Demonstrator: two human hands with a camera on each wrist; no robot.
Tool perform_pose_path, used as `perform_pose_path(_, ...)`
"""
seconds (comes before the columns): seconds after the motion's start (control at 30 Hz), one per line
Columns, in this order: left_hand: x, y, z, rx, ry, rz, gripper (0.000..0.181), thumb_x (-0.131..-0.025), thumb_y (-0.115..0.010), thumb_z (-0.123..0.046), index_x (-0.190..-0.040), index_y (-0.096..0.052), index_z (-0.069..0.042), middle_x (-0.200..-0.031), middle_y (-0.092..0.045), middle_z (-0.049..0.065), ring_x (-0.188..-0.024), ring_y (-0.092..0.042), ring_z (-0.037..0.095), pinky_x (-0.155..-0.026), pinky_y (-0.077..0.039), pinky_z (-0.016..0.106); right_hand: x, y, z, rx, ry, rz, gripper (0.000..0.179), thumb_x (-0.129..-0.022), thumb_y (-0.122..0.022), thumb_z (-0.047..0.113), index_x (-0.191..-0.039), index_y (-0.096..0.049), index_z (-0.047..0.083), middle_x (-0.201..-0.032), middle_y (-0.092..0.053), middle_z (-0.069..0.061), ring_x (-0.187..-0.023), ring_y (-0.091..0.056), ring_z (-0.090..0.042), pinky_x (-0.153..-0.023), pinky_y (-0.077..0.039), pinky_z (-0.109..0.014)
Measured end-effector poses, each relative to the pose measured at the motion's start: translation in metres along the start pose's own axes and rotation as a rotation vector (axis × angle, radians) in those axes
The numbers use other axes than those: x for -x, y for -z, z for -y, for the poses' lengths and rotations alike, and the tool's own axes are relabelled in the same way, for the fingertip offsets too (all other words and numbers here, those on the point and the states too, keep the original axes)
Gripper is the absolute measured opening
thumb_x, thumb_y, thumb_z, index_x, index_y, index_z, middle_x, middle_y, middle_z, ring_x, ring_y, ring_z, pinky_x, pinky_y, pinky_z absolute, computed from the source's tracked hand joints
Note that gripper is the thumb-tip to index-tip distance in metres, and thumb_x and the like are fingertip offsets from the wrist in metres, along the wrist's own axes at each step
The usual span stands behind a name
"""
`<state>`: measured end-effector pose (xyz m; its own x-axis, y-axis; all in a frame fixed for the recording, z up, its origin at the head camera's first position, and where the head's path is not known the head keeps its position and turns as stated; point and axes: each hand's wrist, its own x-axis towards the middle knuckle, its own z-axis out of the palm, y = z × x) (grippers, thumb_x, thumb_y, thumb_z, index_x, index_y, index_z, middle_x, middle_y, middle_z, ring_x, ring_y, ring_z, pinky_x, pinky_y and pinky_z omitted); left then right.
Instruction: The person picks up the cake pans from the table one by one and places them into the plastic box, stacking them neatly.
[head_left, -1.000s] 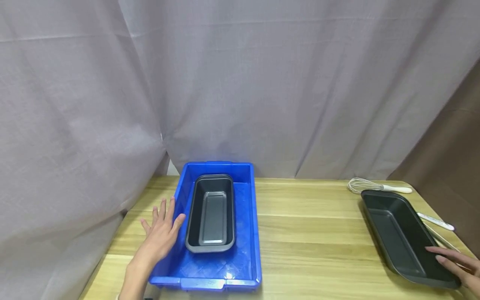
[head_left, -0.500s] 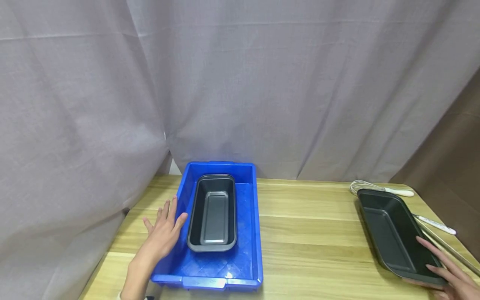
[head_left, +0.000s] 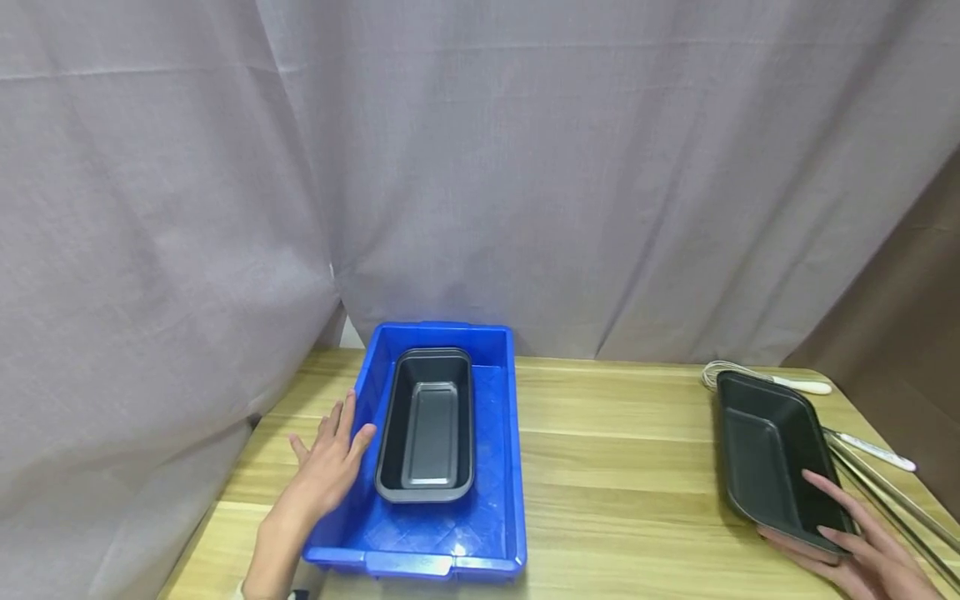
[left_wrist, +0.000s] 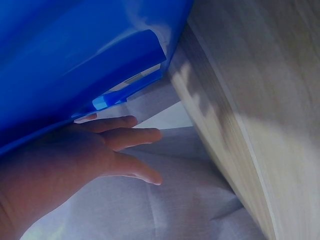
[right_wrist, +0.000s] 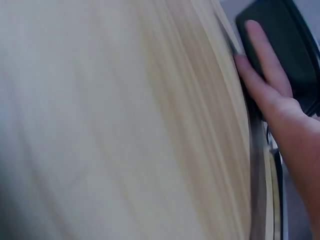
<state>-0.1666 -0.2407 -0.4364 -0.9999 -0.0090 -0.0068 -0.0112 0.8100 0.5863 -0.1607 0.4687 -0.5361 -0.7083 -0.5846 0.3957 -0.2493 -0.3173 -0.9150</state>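
Note:
In the head view, a dark loaf pan [head_left: 767, 475] is at the table's right side, its near end raised. My right hand [head_left: 873, 550] grips that near end, with some fingers over the inside and others under the base. The right wrist view shows the fingers of this hand [right_wrist: 280, 95] spread along the pan's dark underside [right_wrist: 285, 45]. A blue plastic bin [head_left: 491, 533] stands left of centre with a second dark loaf pan [head_left: 431, 437] lying inside it. My left hand [head_left: 324, 471] lies with spread fingers along the bin's left wall.
Past the right-hand pan lies a whisk [head_left: 798, 386] with a white handle. A white-handled utensil [head_left: 873, 450] and long gold-coloured rods [head_left: 892, 500] lie on its right. Grey curtains [head_left: 525, 183] hang behind the wooden table [head_left: 615, 467].
My right hand has moved left and slipped fingers beneath the pan's near end. That end has swung left and lifted, uncovering more of the gold-coloured rods. My left hand has stayed at the bin.

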Motion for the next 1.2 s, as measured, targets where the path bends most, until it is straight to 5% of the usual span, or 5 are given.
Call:
perform_pose_path(0.1, 0.0, 0.001, 0.0, 0.001, 0.002, 0.006, 0.074, -0.121, -0.033, -0.042, -0.175, -0.007, 0.0, -0.177, -0.012, 0.038, -0.161, -0.013, 0.066, -0.116, 0.012, 0.091, -0.006, -0.014, 0.0, 0.608, -0.034, -0.246, 0.081, -0.101, -0.029, -0.03, -0.175, -0.022, 0.003, -0.172, -0.037, 0.027, -0.151, -0.026, 0.02, -0.106, -0.023, -0.004)
perform_pose_path(0.37, 0.0, 0.0, 0.0, -0.008, 0.0, 0.006, 0.074, -0.121, -0.034, -0.042, -0.175, -0.008, 0.0, -0.177, -0.014, 0.038, -0.161, -0.015, 0.066, -0.116, 0.01, 0.092, -0.019, -0.043, 0.006, 0.664, -0.263, -0.369, 0.072, -0.114, -0.036, -0.009, -0.178, -0.017, 0.019, -0.162, -0.032, 0.044, -0.144, -0.019, 0.031, -0.104, -0.02, -0.002)
perform_pose_path(0.63, 0.0, 0.0, 0.0, -0.006, -0.001, 0.007, 0.074, -0.121, -0.034, -0.043, -0.175, -0.008, 0.0, -0.177, -0.014, 0.038, -0.161, -0.015, 0.066, -0.116, 0.009, 0.092, -0.032, -0.055, 0.021, 0.173, -0.308, -0.347, 0.071, -0.117, -0.031, -0.006, -0.172, -0.035, 0.038, -0.116, -0.067, 0.016, -0.059, -0.052, -0.017, -0.063, -0.058, -0.027)
perform_pose_path(0.83, 0.001, 0.002, 0.002, -0.008, -0.007, 0.025, 0.075, -0.121, -0.031, -0.045, -0.175, -0.005, 0.001, -0.177, -0.012, 0.038, -0.161, -0.013, 0.066, -0.115, 0.01, 0.092, -0.048, -0.069, 0.036, 0.082, -0.348, -0.342, 0.067, -0.116, -0.034, -0.006, -0.162, -0.05, 0.04, -0.105, -0.075, 0.008, -0.077, -0.07, -0.005, -0.078, -0.064, -0.027)
perform_pose_path(1.2, 0.0, 0.001, 0.001, -0.007, -0.006, 0.022, 0.074, -0.121, -0.033, -0.043, -0.175, -0.007, 0.001, -0.177, -0.013, 0.039, -0.16, -0.014, 0.066, -0.114, 0.008, 0.093, -0.083, -0.109, 0.05, 0.198, -0.354, -0.298, 0.067, -0.114, -0.04, -0.008, -0.162, -0.05, 0.038, -0.062, -0.018, -0.006, -0.047, -0.013, -0.027, -0.047, -0.015, -0.049)
